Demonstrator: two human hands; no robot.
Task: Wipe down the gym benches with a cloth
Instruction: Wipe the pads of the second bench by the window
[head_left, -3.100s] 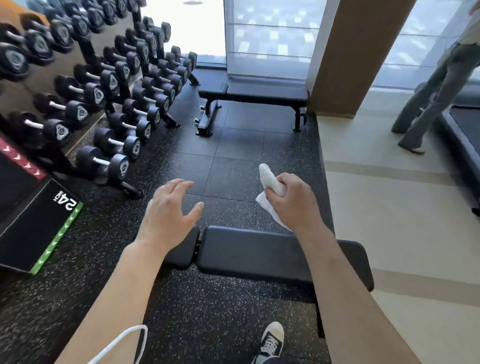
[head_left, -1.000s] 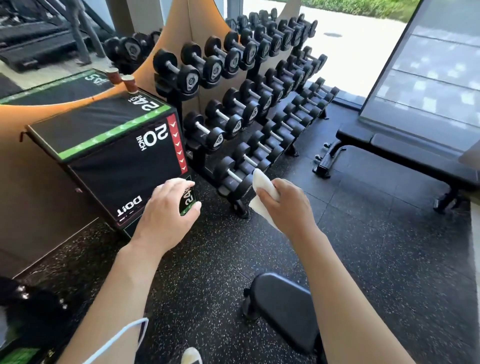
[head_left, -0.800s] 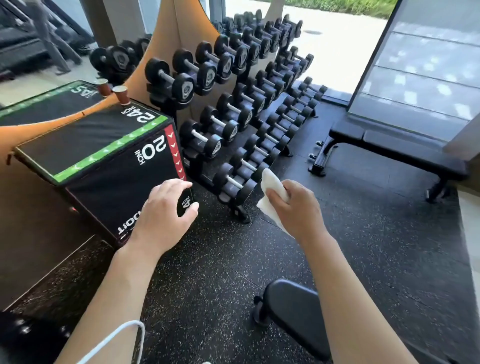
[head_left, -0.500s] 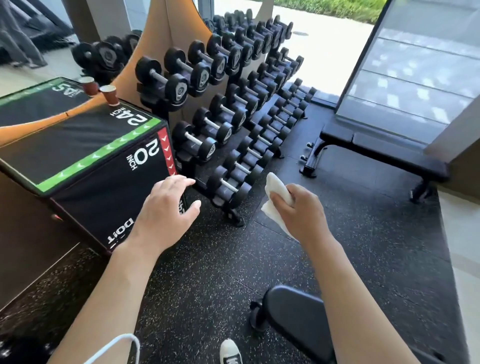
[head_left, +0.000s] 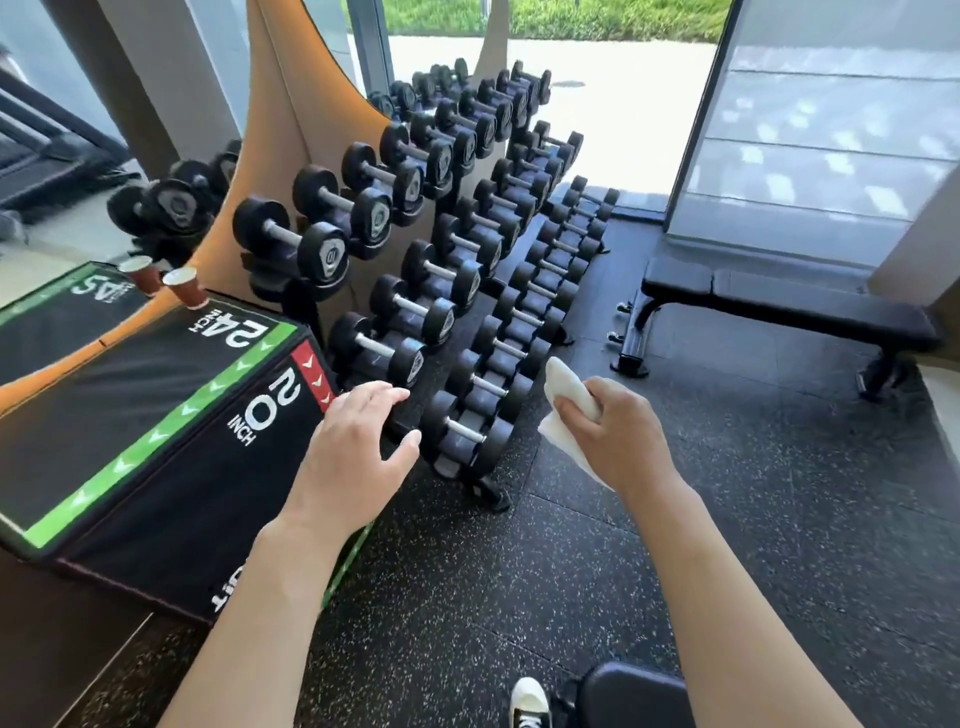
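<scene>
Right hand (head_left: 615, 436) grips the white cloth (head_left: 566, 395), left hand (head_left: 353, 457) hovers loose-fingered; near bench (head_left: 631, 696) cut off below.

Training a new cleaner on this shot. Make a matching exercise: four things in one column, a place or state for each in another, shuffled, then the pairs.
Things:
1. white cloth
2. far bench
3. paper cup
4. left hand

Places or states:
A. standing on the plyo box
B. by the window, untouched
C. fingers relaxed, holding nothing
D. gripped in the right hand

Pairs: 1-D, 2-B, 3-A, 4-C
</scene>
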